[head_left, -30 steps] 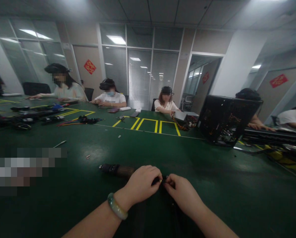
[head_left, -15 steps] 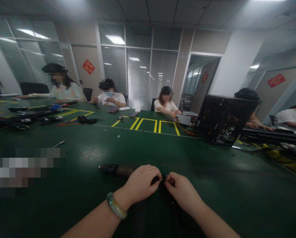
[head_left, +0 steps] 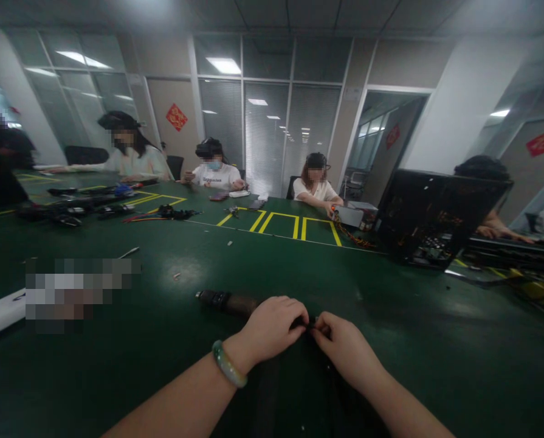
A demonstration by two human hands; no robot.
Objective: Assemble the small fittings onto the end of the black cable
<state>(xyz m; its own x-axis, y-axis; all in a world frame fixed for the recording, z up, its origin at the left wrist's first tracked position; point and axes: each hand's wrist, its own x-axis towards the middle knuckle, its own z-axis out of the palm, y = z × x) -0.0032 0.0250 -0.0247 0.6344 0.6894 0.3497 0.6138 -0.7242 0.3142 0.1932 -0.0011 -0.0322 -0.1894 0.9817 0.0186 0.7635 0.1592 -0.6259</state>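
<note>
My left hand (head_left: 275,328), with a green bangle (head_left: 228,365) on its wrist, is closed in a pinch at the middle of the green table (head_left: 162,365). Facing it, my right hand (head_left: 349,350) is pinched too, the fingertips of both almost meeting. A small dark piece shows between them, mostly covered by the fingers and too small to name. Behind my left hand lies a dark cylindrical tool (head_left: 228,302) with a metal tip, its right end hidden by that hand. Dark strip-like shapes below my wrists are too dim to identify.
A black computer case (head_left: 440,219) stands at right, near a metal power supply box (head_left: 350,216) handled by a person across the table. Cables and black parts (head_left: 166,212) lie at back left. A white object (head_left: 2,313), partly pixelated, lies at left. Several people sit around.
The view has swung slightly left, so everything sits further right in the picture. Both hands keep their pinch close together. Across the table, the masked person's hands have moved apart.
</note>
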